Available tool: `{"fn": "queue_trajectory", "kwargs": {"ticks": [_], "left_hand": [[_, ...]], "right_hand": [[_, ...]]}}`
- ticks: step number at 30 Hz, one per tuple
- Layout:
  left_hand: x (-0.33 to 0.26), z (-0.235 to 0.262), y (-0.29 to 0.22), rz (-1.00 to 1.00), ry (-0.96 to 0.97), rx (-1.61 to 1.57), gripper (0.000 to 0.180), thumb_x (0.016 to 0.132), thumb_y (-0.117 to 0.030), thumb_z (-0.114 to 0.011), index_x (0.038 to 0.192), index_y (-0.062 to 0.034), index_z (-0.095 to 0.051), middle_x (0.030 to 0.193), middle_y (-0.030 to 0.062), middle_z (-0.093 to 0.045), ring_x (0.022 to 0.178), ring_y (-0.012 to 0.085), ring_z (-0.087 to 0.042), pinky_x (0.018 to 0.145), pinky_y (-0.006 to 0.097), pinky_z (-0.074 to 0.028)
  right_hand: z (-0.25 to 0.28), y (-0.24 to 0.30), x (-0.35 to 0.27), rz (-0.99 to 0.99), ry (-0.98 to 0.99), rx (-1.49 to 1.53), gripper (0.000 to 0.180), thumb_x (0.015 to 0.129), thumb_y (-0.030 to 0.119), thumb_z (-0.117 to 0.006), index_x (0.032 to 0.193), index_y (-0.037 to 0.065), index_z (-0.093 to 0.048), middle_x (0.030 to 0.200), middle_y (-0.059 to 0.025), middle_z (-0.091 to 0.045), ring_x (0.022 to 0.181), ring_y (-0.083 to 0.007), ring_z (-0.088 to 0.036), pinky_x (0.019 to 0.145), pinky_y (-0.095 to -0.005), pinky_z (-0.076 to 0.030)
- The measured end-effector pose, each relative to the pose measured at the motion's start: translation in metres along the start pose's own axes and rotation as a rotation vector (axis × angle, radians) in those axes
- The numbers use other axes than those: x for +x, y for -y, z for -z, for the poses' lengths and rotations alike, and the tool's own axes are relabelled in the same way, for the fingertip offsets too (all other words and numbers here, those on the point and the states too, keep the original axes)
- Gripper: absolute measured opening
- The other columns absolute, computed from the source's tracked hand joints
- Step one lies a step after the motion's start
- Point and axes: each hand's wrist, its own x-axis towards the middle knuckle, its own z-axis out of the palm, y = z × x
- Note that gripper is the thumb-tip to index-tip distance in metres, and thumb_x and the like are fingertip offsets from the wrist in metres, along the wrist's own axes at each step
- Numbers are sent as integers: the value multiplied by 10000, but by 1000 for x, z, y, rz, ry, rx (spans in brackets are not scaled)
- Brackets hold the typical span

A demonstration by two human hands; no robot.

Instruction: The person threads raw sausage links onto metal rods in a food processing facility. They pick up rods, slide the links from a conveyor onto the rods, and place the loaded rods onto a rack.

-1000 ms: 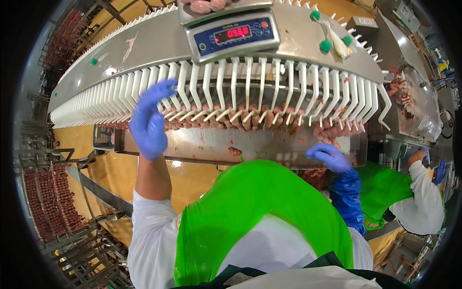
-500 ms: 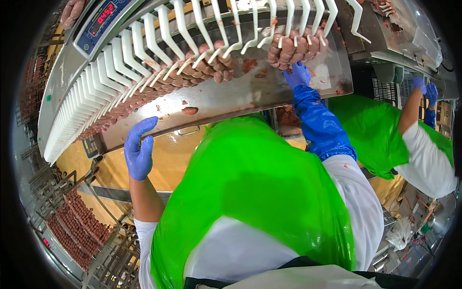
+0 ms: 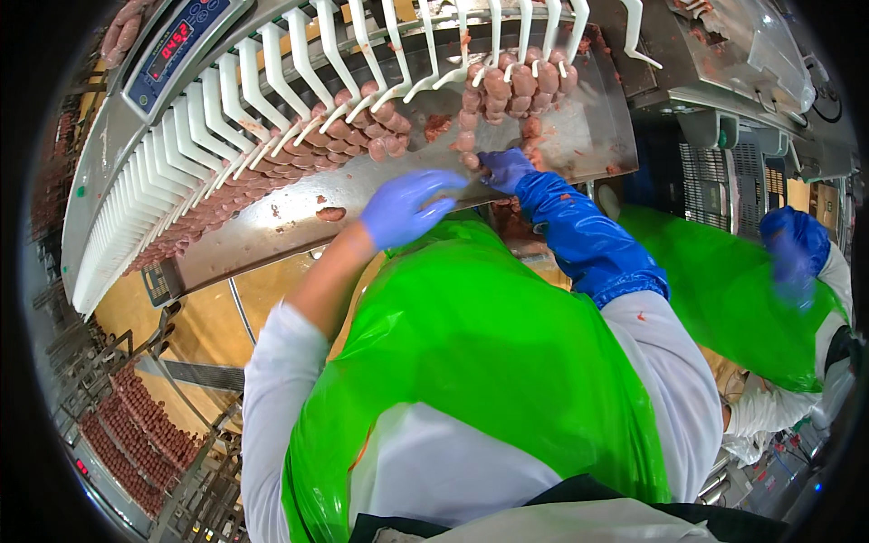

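Pink, glossy sausages (image 3: 517,80), linked in a string. Location: draped on white hooks (image 3: 631,34) over the right-hand part of the metal tray (image 3: 584,140), two strands dropping toward its near edge. Handling, as judged: each link light, the whole string heavier; limp, soft, probably slippery, the thin skin liable to split if pinched hard. Best hold: a cupped palm beneath the plump links, or fingertips at the narrow twists between them.

Right hand (image 3: 507,169): blue glove, at the tray's near edge, fingers curled against the low end of one strand; whether they were closed on it could not be told, the grip being partly hidden. Left hand (image 3: 407,208): blue glove, empty, fingers spread from the thumb, above the tray's near edge, left of the other hand.

Sleeve (image 3: 588,235), one: blue, crinkled, shiny plastic, on the right forearm, reaching over the tray's near edge. Apron (image 3: 471,344): bright green, thin, creased plastic, on the near side of the tray. Loose sausage (image 3: 331,214): reddish, stubby oval, lying in the tray left of its middle. Meat scrap (image 3: 437,125): ragged, dark pink, flattened, in the tray's middle. Tray surface: smooth, wet-looking, smeared. Scale (image 3: 181,41): boxy, blue panel with red lit digits, beyond the tray's far side, toward its left.
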Motion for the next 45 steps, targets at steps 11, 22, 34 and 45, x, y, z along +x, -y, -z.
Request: {"fn": "queue_trajectory", "kwargs": {"ticks": [11,22,34,45], "left_hand": [[97,-31,32,302,826,636,326,849,-333,-557,1059,-151,-728,1079,142,-709,1026,319,-670,938,453,-482],[77,-31,41,248,402,-374,275,932,-197,-498,883,1,-683,857,107,-714,765,163,-662,757,325,-523],[41,30,7,307,-11,-1466,257,885,-276,-529,810,-41,-599,1245,126,-608,995,227,-586,763,348,-495],[64,40,23,326,321,-203,341,949,-310,-481,904,-12,-642,791,73,-649,683,209,-610,675,364,-509]], "right_hand": [[9,19,-37,96,-42,212,310,834,317,-677,1013,66,-648,950,-189,-680,922,-392,-649,830,-475,-502],[66,-1,-15,-161,-270,-281,202,817,298,-624,846,112,-698,861,-117,-689,861,-326,-675,713,-458,-503],[74,-7,-36,123,-634,502,300,951,193,-548,1213,59,-610,1191,-194,-628,1084,-352,-615,948,-431,-476],[87,17,5,159,-161,867,346,963,228,-555,1274,86,-612,1194,-87,-650,1113,-213,-601,998,-361,-441]]}}
